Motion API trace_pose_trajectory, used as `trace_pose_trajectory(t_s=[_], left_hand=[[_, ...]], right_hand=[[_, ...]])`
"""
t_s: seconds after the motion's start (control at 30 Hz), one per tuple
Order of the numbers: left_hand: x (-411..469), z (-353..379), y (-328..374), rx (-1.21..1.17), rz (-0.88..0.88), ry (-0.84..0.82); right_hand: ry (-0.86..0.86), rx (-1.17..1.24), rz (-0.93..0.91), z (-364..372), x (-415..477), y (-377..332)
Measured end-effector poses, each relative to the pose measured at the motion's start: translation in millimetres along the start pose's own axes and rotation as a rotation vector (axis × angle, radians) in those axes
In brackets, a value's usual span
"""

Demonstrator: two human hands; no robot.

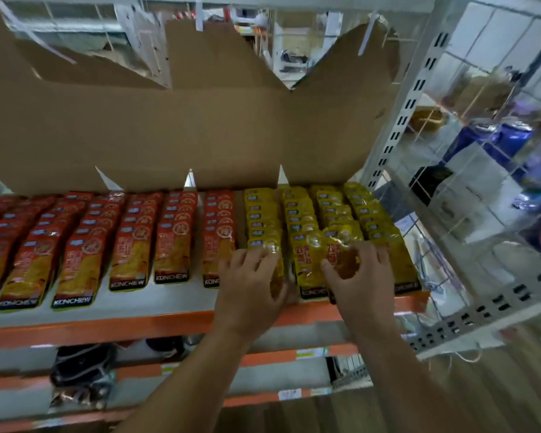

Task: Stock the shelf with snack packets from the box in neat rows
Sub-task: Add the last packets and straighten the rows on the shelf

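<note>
Rows of red snack packets (88, 242) fill the left and middle of the white shelf (156, 296). Several rows of yellow snack packets (300, 214) lie at its right end. My left hand (250, 285) rests on the front packet of the leftmost yellow row, fingers curled over its top. My right hand (359, 276) holds a front yellow packet (341, 248) in the third yellow row, fingers pinching its upper part. No box of packets shows.
A torn brown cardboard sheet (181, 129) stands behind the packets as a back wall. The shelf has an orange front rail (107, 328), with lower shelves beneath. A white slotted upright (400, 120) and a wire grid with blue cans (494, 139) are at the right.
</note>
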State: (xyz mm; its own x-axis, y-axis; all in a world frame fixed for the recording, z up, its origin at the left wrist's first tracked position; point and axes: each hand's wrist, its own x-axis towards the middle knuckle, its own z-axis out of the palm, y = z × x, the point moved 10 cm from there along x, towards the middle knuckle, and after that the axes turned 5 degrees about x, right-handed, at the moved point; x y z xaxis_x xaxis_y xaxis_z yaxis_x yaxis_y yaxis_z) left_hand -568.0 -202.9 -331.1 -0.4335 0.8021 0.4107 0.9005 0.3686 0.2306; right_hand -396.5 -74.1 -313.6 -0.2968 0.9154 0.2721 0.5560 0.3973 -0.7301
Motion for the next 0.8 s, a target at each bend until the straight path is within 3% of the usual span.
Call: trace_pose_trajectory(t_s=[0.37,0.8], left_hand=[[0,-10,-9,0.071,0.115,0.004],[-1,-6,-21,-0.001,0.133,-0.014]], right_hand=[[-0.127,-0.005,-0.068,48,-6,-28],[-0.036,-0.070,-0.038,65,-18,-50]])
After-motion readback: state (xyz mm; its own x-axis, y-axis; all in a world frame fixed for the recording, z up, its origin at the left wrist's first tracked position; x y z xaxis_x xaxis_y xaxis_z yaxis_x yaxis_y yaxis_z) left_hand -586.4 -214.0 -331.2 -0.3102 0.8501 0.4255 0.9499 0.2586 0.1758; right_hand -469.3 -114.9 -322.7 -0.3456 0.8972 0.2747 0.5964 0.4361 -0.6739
